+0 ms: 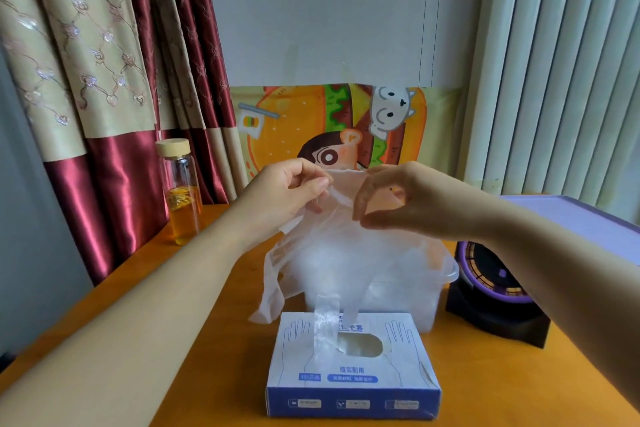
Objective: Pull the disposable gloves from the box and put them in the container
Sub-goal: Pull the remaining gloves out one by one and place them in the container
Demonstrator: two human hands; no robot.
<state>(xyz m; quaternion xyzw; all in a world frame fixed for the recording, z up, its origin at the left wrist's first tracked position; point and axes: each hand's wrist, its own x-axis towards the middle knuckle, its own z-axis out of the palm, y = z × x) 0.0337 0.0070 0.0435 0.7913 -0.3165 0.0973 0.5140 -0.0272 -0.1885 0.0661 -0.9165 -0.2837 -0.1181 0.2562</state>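
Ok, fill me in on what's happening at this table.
A person is transferring disposable gloves from the box to the container behind it. The left grip and right grip both pinch the top edge of one clear glove, held up above the container and not yet dropped in. A second glove pokes out of the box's slot.

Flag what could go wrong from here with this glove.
The glove, pinched by the left hand and right hand, hangs partly left of the container; released now, it may drape over the rim onto the table. Its dangling end hangs close to the next glove poking from the box and could cling, dragging it out.
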